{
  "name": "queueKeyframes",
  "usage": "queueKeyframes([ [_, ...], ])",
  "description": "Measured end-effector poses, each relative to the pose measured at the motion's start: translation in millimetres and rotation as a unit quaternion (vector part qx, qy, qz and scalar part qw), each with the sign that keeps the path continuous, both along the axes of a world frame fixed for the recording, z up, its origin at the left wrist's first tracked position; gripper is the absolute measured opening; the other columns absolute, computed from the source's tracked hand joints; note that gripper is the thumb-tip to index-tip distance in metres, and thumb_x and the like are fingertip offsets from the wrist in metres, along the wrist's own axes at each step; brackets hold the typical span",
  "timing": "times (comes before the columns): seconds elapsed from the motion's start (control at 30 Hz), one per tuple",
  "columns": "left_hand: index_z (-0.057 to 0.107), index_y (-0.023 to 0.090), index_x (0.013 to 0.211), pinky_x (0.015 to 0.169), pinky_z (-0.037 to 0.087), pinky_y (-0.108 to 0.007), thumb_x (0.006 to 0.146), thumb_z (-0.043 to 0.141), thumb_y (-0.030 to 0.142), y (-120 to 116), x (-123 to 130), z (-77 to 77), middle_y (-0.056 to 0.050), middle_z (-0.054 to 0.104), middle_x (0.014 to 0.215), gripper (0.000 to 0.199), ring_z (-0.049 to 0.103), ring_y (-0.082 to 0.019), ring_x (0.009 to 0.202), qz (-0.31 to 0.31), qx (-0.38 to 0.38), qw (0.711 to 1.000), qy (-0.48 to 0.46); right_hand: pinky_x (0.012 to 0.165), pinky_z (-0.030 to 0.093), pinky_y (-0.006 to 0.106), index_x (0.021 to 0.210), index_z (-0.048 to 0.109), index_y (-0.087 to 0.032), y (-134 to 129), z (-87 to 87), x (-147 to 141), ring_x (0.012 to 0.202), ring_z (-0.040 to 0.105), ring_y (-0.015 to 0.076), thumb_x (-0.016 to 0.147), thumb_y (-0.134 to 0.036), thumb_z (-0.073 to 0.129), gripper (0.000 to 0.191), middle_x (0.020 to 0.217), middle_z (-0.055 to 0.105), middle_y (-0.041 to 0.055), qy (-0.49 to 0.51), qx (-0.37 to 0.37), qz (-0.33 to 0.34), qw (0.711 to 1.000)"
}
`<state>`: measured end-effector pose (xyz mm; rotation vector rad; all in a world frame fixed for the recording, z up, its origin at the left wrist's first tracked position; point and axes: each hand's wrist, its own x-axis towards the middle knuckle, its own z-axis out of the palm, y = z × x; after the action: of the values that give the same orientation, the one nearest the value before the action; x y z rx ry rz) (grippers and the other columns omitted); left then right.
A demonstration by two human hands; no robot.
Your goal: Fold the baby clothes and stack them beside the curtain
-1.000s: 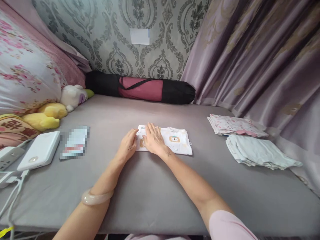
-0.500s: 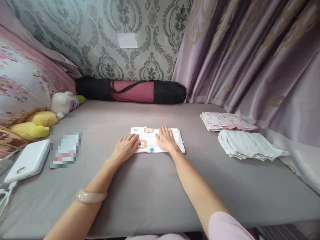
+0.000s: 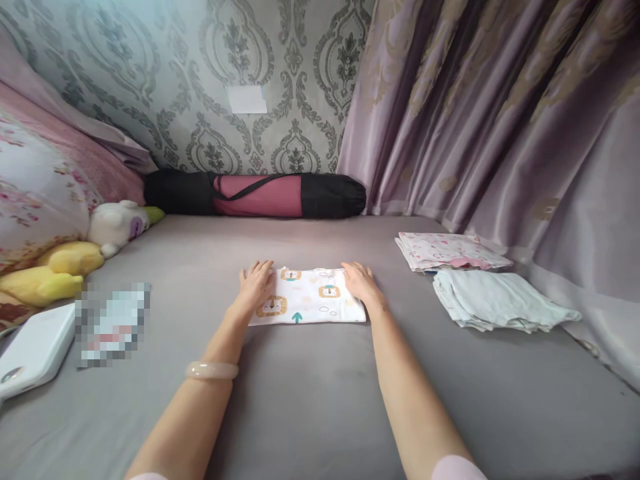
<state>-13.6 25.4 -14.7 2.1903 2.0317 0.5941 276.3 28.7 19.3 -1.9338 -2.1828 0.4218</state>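
A folded white cloth with lion faces and a green arrow lies flat on the grey sheet in front of me. My left hand is at its far left corner, thumb side over the fabric and fingers curled at the edge. At the far right corner, my right hand holds the edge in the same way, fingertips partly hidden. Between the hands the print lies smooth, with a slightly uneven far edge.
To the right lie a folded pink-patterned stack and a pale folded stack. A long black and red bag rests along the wall. On the left are plush toys, a blurred packet and a white power bank.
Both hands have moved from lying flat on the cloth out to its far left and right corners. More of the lion print shows. The view has tilted up slightly.
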Motion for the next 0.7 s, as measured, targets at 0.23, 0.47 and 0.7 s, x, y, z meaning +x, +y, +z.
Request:
queueKeyframes([
  [0.23,0.059,0.025,0.124,0.11,0.022,-0.06,0.097,0.026,0.026,7.7,-6.9,-10.0,-0.013,0.059,0.131,0.043,0.051,-0.03,0.121,-0.017,-0.023,0.999,0.034,0.105,0.032,0.035,0.135,0.055,-0.017,5.6,-1.8,3.5,0.125,0.047,0.0238,0.097,-0.02,0.036,0.043,0.133,0.056,0.0117,-0.026,0.011,0.022,0.999],
  [0.47,0.065,0.026,0.118,0.103,0.03,-0.053,0.087,0.041,0.021,8.5,-3.6,-4.0,-0.015,0.061,0.116,0.039,0.05,-0.031,0.109,0.01,0.0,0.999,0.05,0.102,0.031,0.037,0.124,0.061,-0.024,4.5,4.1,2.6,0.121,0.042,0.0249,0.096,-0.025,0.042,0.035,0.128,0.052,0.0103,-0.02,0.01,0.016,1.0],
  [0.7,0.07,0.024,0.097,0.101,0.034,-0.051,0.082,0.048,0.026,0.6,-10.5,31.7,-0.01,0.067,0.108,0.027,0.055,-0.03,0.104,-0.001,-0.016,0.999,-0.036,0.094,0.039,0.032,0.108,0.064,-0.022,1.0,21.8,11.8,0.11,0.054,0.021,0.09,-0.02,0.048,0.024,0.117,0.062,0.0067,0.079,-0.008,0.046,0.996],
])
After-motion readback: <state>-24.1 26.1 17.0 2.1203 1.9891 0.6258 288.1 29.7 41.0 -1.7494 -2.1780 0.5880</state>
